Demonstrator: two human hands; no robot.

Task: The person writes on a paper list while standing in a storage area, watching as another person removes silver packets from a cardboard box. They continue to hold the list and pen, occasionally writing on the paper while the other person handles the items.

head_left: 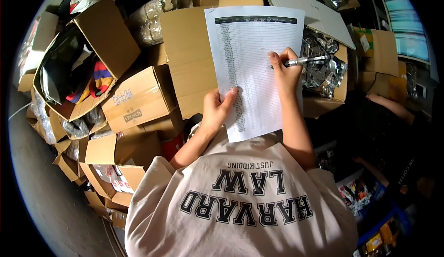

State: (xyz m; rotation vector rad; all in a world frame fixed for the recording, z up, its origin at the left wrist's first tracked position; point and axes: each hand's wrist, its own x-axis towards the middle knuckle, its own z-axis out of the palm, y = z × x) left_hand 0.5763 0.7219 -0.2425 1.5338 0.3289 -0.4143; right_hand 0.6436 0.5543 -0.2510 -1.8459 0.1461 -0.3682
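A white printed sheet [259, 95] with a dark header row and a long list of lines is held up in front of me, over the cardboard boxes. My left hand [218, 106] grips its lower left edge, thumb on the front and the other fingers behind. Over the right half of the paper, my right hand [286, 72] is closed around a pen [305, 61]. The pen lies almost level, its tip end pointing left near the thumb and its barrel reaching right past the sheet's edge. A staple shows at the top left corner.
An open box [340, 72] of shiny silver packets stands behind the sheet on the right. On the left are a closed box [134, 100], a box with dark and striped cloth [95, 83], and a smaller open box [104, 150]. Another person [393, 132] in dark clothing is at right, beside blue baskets [377, 224].
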